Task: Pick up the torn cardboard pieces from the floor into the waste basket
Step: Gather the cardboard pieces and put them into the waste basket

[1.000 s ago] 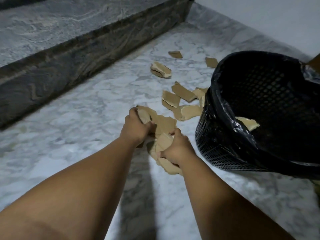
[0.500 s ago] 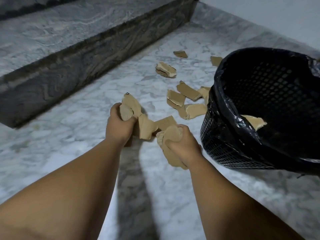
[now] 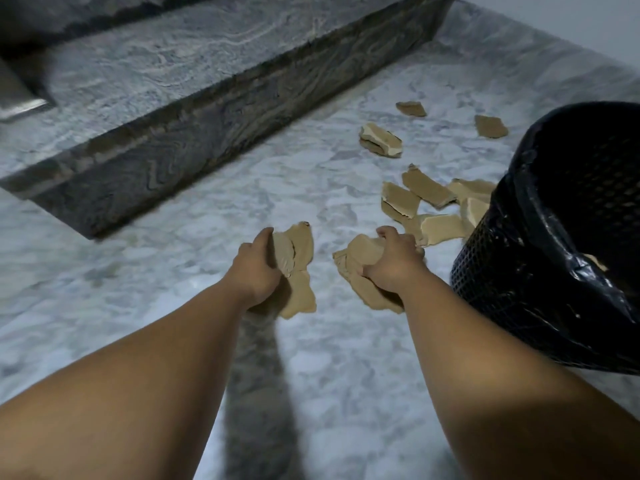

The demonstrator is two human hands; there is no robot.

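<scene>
The left hand (image 3: 258,268) and the right hand (image 3: 394,263) were held above the marble floor (image 3: 194,271), apart from each other. The left hand gripped a bunch of torn cardboard pieces (image 3: 300,252), its fingers curled round their upper edge; the right hand clutched a second bunch (image 3: 360,259), fingers wrapped over a rolled piece. The black mesh waste basket (image 3: 485,275), lined with a black plastic bag (image 3: 540,237), stood just right of the right hand, and a tan scrap (image 3: 596,262) showed inside it. A cluster of loose pieces (image 3: 427,194) lay on the floor against the basket's far side. Farther off lay a folded piece (image 3: 381,140) and two small pieces (image 3: 411,109) (image 3: 491,126). A dark veined stone step (image 3: 207,109) ran along the left
</scene>
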